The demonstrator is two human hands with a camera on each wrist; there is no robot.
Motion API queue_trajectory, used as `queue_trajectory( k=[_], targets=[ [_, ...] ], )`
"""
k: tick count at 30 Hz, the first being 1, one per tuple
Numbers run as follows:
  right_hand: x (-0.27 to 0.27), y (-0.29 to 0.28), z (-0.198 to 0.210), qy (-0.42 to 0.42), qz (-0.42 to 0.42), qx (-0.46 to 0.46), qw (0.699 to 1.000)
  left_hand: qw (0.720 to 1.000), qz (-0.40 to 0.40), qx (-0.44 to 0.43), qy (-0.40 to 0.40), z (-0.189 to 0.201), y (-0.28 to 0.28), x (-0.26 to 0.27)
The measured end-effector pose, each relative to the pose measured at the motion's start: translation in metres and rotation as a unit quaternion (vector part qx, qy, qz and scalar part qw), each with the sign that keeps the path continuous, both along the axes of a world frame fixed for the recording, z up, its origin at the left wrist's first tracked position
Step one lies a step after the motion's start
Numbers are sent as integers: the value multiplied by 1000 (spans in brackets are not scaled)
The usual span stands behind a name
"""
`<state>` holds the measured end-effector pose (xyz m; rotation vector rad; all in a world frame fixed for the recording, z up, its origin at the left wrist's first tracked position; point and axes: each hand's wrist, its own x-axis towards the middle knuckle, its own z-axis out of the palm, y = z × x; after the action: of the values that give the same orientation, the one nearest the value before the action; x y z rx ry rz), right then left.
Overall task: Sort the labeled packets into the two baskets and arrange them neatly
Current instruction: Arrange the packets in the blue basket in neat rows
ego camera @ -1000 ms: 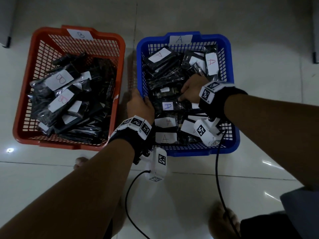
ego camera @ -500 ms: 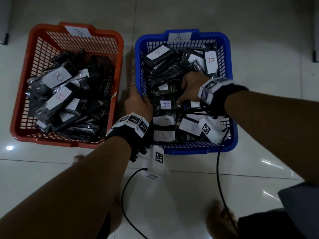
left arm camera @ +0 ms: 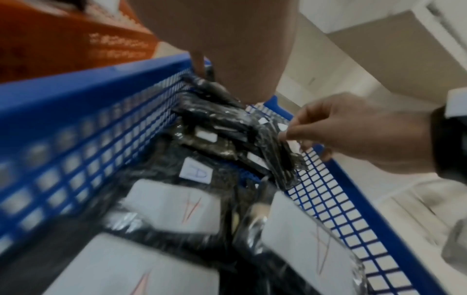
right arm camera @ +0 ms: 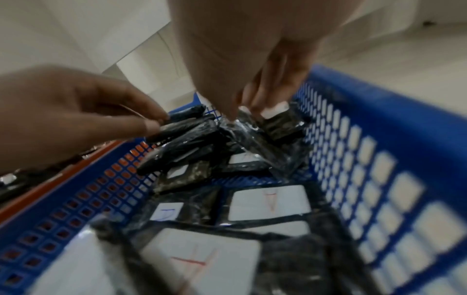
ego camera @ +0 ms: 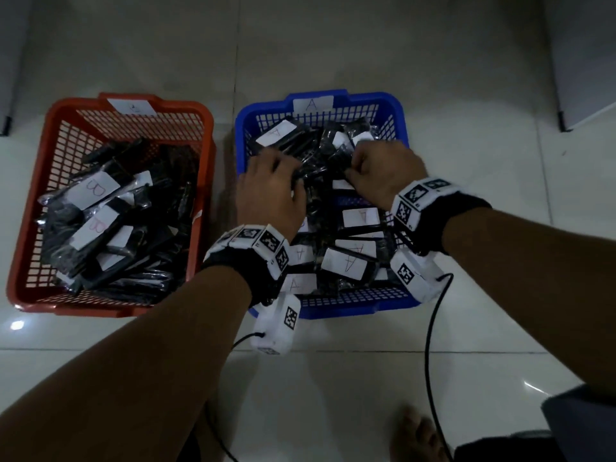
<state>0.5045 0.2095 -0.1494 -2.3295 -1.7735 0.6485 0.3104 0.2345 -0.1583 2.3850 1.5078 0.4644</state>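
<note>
Both your hands are in the blue plastic mesh basket [ego camera: 401, 128]: your left hand [ego camera: 270, 191] and right hand [ego camera: 383, 171] each pinch black plastic-wrapped packets [right arm camera: 192, 137]. Tugging could topple the slippery stacked pile.

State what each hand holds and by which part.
Right hand pinches a clear-wrapped black packet by its upper edge. Left hand pinches another black packet by its end.
</note>
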Motion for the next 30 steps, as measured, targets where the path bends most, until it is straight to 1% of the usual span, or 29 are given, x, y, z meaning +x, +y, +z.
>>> queue_trajectory(
  k=[1,2,4,7,9,12,15,18,20,21,23,24,25,26,28,30],
  targets=[
    [3,0,1,-13,-13,41,999,999,-23,-36,11,0,3,5],
    [6,1,3,-12,-23,61,998,996,-39,-70,35,0,7,11],
    [13,5,2,-7,-31,45,998,991,-49,-95,81,-2,12,22],
    [15,16,-3,-18,-21,-6,1000,989,-33,-77,125,-8,18,28],
    [12,21,-2,-26,-18,-14,999,986,-35,-61,154,-9,18,28],
    [12,25,-1,-16,-19,-27,999,986,-48,-42,153,-11,20,25],
    [15,21,0,20,9,-17,1000,988,-71,-10,136,-11,24,19],
    [17,15,9,78,54,-8,995,985,-88,0,148,-11,22,17],
    [18,15,16,89,77,-44,992,983,-96,-1,153,-12,18,17],
    [16,15,19,81,106,-76,988,983,-100,-1,151,-13,17,17],
    [9,15,16,64,162,-174,969,984,-100,-9,145,-13,16,16],
    [4,14,11,57,173,-218,959,985,-98,-13,143,-12,17,15],
    [0,12,5,50,179,-242,952,985,-96,-16,140,-11,18,15],
    [-3,9,-1,40,178,-252,950,985,-99,-17,138,-10,20,14],
    [-8,2,-13,24,187,-237,953,984,-109,-12,143,-11,21,11],
    [-8,-3,-19,24,187,-221,957,979,-114,1,169,-15,20,11]
  ],
)
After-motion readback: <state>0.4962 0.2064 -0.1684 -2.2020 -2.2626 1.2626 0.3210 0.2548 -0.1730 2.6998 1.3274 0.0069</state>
